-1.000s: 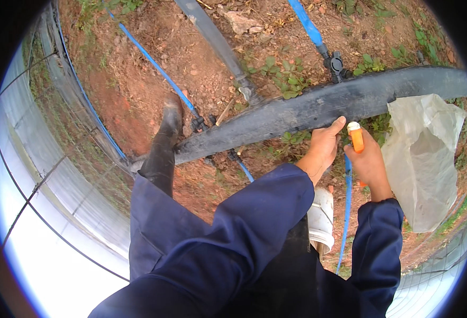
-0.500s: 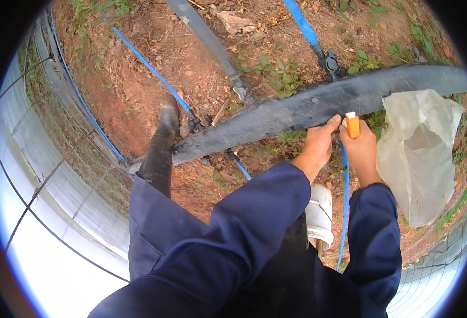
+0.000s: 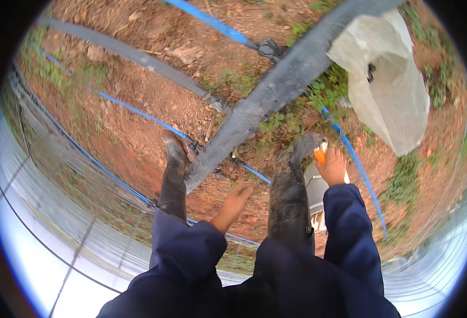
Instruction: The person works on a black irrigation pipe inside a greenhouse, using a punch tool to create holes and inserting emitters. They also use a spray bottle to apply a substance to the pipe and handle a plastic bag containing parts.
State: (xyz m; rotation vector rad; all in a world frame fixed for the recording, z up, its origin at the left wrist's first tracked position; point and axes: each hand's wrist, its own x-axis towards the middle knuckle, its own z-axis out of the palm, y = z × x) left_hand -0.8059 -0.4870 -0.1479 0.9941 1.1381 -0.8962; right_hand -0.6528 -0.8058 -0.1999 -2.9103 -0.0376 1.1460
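My right hand (image 3: 333,168) is closed around a small orange-handled tool (image 3: 321,155), held beside my right rubber boot (image 3: 291,196). With its fingers loosely extended and nothing in it, my left hand (image 3: 236,201) hangs between my two boots, just below the wide flat black hose (image 3: 276,93). That hose runs diagonally across the red soil from the upper right down to my left boot (image 3: 173,180). Neither hand touches the hose.
A translucent plastic bag (image 3: 389,79) lies at the upper right. Thin blue lines (image 3: 138,112) and a grey pipe (image 3: 132,53) cross the soil. A white container (image 3: 314,196) sits behind my right boot. A clear plastic sheet wall (image 3: 53,222) curves along the left and bottom.
Both hands have come off the black hose and dropped toward my legs. The view has shifted, so both boots now show and the hose lies farther away.
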